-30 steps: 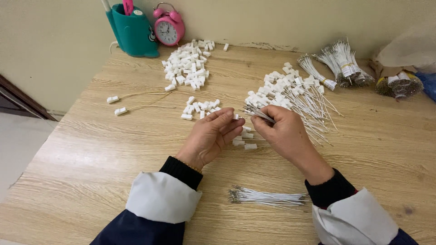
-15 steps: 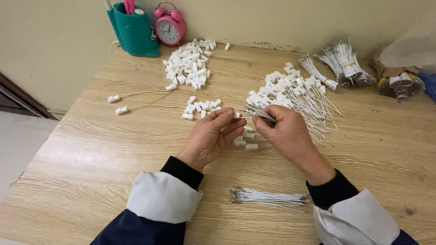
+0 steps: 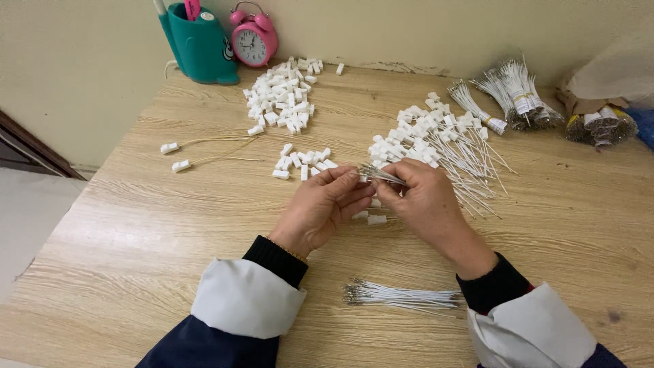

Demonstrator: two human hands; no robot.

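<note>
1. Wires: a thin bunch of white wires with metal tips, pinched between both hands just above the table's middle, tips pointing left toward the left hand's fingertips.
2. Right hand: fingers closed around the wire bunch, thumb on top, wrist resting low over the wooden table.
3. Left hand: fingers curled, thumb and forefinger pressed together at the wire tips; whether a small white piece sits between them, cannot tell, too small.
4. Both hands touch at the fingertips, sleeves dark with white cuffs.
5. Loose connectors: a couple of small white plastic blocks lie on the table right under the hands.
6. Small connector pile: just beyond the left hand's fingers, near but not touching.
7. Large connector pile: further back, near the wall.
8. Finished pile: wires with white connectors fitted, heaped beyond the right hand, wires fanning out to the right.
9. Loose wire bundle: lies flat between the two forearms, close to the near table edge.
10. Two connectors on yellowish leads: off to the left, well apart from the hands.
11. Bundled wire stock: back right, next to a paper bag.
12. Teal holder and pink alarm clock: back left against the wall.
</note>
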